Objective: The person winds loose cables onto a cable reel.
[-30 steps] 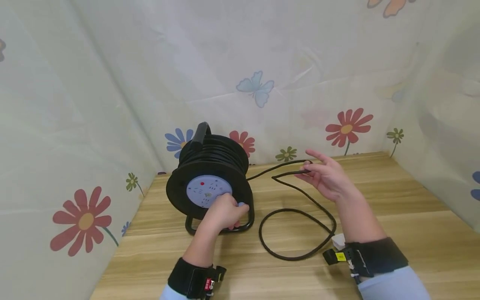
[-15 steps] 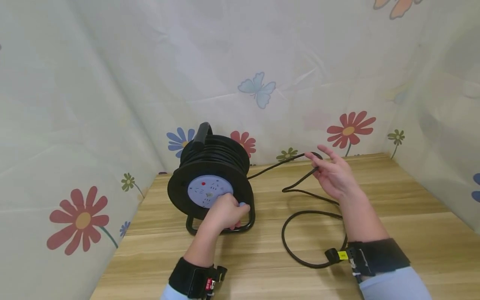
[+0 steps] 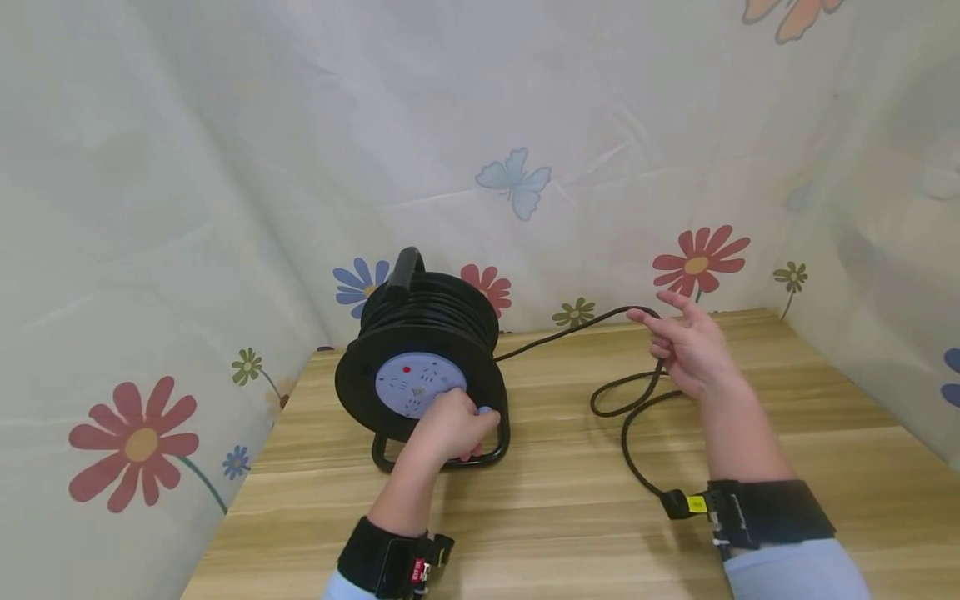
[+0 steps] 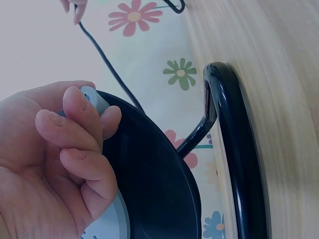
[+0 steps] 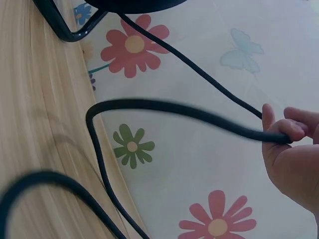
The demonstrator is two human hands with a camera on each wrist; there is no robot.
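Left hand [image 3: 450, 427]: fingers curled round the small pale-blue knob [image 4: 94, 99] on the front face of the cable reel [image 3: 420, 367]; thumb and fingers close together, gripping it.
Left arm: reaches forward from the near edge of the wooden table [image 3: 825, 467], wrist strap showing, hand low against the reel's lower right rim.
Right hand [image 3: 690, 346]: mostly spread, fingers loosely extended; forefinger and thumb pinch the black cable [image 3: 622, 417], as the right wrist view shows at the fingertips [image 5: 289, 130].
Right arm: held raised above the table at the far right side, palm turned toward the reel, well apart from the left hand.
Cable reel: black drum standing upright on its tube frame [image 4: 234, 149] at the table's far left, near the flowered backdrop [image 3: 517, 179]; pale-blue socket plate [image 3: 416, 383] faces the person; carry handle on top.
Cable: runs taut from the drum's right side up to the right hand, then drops in a loose loop onto the table and trails toward the right wrist.
Cable end: passes behind the right wrist strap; its tip cannot be made out.
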